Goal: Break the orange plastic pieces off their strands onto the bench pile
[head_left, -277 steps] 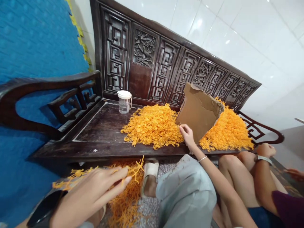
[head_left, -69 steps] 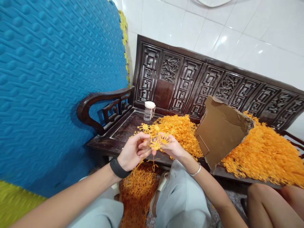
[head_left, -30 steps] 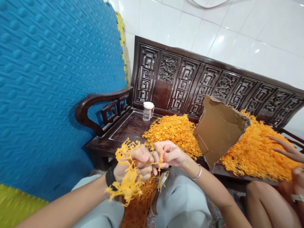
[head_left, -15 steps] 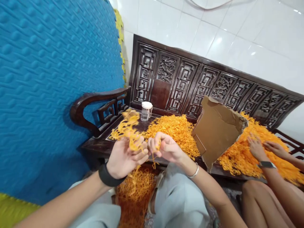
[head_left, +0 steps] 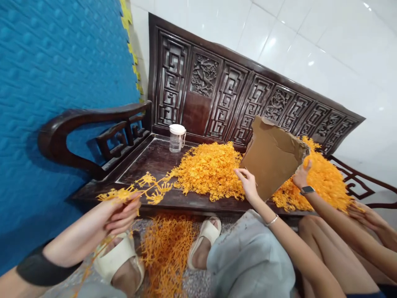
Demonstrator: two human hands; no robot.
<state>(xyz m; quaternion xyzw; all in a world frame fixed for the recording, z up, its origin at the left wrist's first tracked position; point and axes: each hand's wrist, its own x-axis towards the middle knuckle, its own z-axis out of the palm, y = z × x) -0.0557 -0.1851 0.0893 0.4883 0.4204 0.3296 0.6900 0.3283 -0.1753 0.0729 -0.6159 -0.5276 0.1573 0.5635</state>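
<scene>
**Orange strand held left, right hand at the pile**

Your left hand point(head_left: 116, 211) pinches an orange plastic strand point(head_left: 136, 191) low at the left, its branches reaching over the bench point(head_left: 145, 159) edge. Your right hand point(head_left: 247, 185), fingers loosely spread, touches the near orange pile point(head_left: 209, 169) just beside the cardboard sheet point(head_left: 269, 151). A co-worker's hand point(head_left: 300, 176) rests against that sheet's far side.

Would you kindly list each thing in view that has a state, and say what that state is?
left hand: shut on orange plastic strands
right hand: open, fingers on the left orange pile
cardboard sheet: upright between the piles
clear cup: upright, lid on
co-worker's hand: touching the cardboard's edge
</scene>
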